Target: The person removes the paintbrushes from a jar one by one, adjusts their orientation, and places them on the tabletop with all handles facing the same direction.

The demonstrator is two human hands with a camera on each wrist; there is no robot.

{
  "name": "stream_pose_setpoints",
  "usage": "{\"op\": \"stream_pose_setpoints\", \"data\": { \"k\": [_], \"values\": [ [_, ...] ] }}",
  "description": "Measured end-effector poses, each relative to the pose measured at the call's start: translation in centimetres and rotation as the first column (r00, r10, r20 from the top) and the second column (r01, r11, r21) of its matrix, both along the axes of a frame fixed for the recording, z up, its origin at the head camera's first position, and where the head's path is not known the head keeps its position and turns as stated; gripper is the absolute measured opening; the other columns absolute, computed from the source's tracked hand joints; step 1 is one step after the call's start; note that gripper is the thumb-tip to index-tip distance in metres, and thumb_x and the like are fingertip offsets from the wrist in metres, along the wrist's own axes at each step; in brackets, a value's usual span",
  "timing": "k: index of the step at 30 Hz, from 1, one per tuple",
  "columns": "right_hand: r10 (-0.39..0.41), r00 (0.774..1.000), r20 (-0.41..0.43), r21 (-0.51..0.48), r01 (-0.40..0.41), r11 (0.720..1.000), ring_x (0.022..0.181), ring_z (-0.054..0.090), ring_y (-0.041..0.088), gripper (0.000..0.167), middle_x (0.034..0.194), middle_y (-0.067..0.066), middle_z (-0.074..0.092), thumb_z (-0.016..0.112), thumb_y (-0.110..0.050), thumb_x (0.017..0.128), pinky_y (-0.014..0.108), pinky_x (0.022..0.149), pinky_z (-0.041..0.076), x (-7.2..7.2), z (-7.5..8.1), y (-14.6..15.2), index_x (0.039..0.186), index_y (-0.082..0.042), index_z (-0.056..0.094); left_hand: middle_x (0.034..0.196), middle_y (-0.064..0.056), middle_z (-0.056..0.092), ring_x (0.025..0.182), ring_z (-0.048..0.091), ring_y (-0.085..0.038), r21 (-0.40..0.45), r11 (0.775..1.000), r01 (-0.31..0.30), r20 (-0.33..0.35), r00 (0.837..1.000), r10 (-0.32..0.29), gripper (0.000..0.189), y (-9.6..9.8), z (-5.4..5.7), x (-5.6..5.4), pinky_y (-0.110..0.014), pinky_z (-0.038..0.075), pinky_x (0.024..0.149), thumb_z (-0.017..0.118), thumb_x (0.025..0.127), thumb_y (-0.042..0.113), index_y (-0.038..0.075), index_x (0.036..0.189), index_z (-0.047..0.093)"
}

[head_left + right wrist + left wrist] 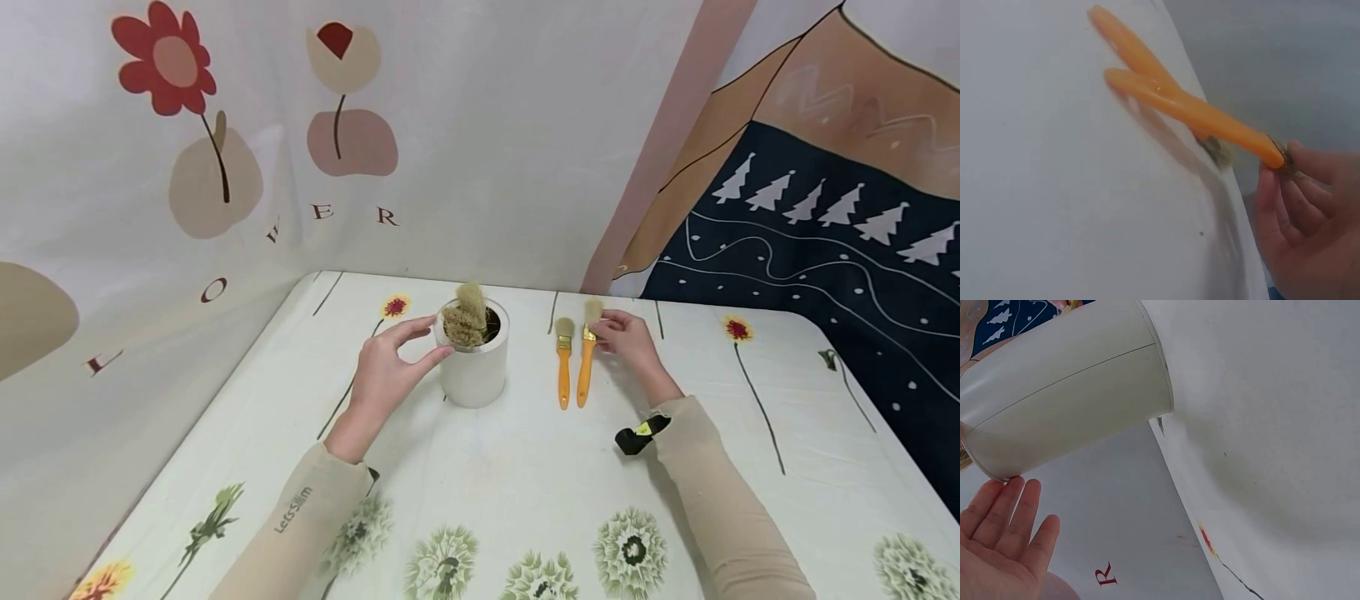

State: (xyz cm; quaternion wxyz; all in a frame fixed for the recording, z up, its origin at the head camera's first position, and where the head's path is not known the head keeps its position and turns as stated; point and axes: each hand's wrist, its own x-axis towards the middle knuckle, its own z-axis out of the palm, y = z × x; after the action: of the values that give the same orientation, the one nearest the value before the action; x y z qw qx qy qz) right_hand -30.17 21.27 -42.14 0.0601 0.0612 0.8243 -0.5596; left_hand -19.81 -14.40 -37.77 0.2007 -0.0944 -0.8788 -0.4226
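Note:
A white cylindrical pot (474, 379) stands upright on the table. Tan bristly tufts (465, 321) stick up out of its dark opening. My left hand (382, 375) is at the pot's left side, thumb and forefinger apart at the rim. In the left wrist view its fingers (1030, 512) are fairly straight, the tips at the rim's edge. Between thumb and fingers, my right hand (630, 340) pinches the right-hand paintbrush (586, 367) where bristles meet handle. Its orange handle (1197, 115) slants over the table in the right wrist view. Another orange-handled paintbrush (564, 367) lies just left of it.
A white tablecloth (495, 467) printed with flowers covers the table. Behind it hangs a pale cloth backdrop (510, 150) with flower drawings, and a dark panel (810, 258) with printed trees at right. A black strap (637, 437) with a yellow label juts from the right sleeve.

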Motion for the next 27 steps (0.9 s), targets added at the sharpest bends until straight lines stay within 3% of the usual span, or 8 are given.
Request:
{"op": "stream_pose_setpoints", "data": {
  "k": [3, 16, 27],
  "values": [
    [0.009, 1.0, 0.023, 0.006, -0.009, 1.0, 0.073, 0.06, -0.007, 0.053, 0.135, 0.025, 0.06, 0.06, -0.016, 0.1, 0.013, 0.072, 0.056, -0.1, -0.5, 0.0, 0.147, 0.001, 0.045, 0.119, -0.01, 0.074, 0.111, 0.07, -0.027, -0.001, 1.0, 0.003, 0.004, 1.0, -0.003, 0.052, 0.0, -0.1, 0.0, -0.049, 0.048, 0.105, 0.085, 0.079, 0.032, 0.014, 0.126, 0.07],
    [0.004, 0.999, 0.036, 0.071, -0.006, 0.997, 0.068, 0.061, -0.006, 0.047, 0.134, 0.027, 0.061, 0.062, -0.014, 0.099, 0.011, 0.066, 0.054, 0.0, -1.8, -0.5, 0.139, 0.004, 0.048, 0.12, -0.009, 0.074, 0.112, 0.07, -0.026, -0.004, 1.0, 0.007, 0.009, 1.0, -0.007, 0.053, 0.0, -0.1, 0.1, -0.049, 0.048, 0.105, 0.085, 0.079, 0.032, 0.015, 0.127, 0.07],
    [-0.035, 0.999, 0.04, 0.17, 0.027, 0.985, 0.071, 0.059, 0.0, 0.042, 0.107, 0.01, 0.061, 0.065, -0.014, 0.097, 0.011, 0.063, 0.054, 0.1, -1.2, -1.0, 0.134, 0.002, 0.057, 0.119, -0.01, 0.074, 0.111, 0.07, -0.027, -0.007, 1.0, 0.007, 0.0, 1.0, -0.007, 0.052, 0.0, -0.1, -0.1, -0.049, 0.048, 0.105, 0.085, 0.08, 0.031, 0.014, 0.126, 0.07]
  ]
}}
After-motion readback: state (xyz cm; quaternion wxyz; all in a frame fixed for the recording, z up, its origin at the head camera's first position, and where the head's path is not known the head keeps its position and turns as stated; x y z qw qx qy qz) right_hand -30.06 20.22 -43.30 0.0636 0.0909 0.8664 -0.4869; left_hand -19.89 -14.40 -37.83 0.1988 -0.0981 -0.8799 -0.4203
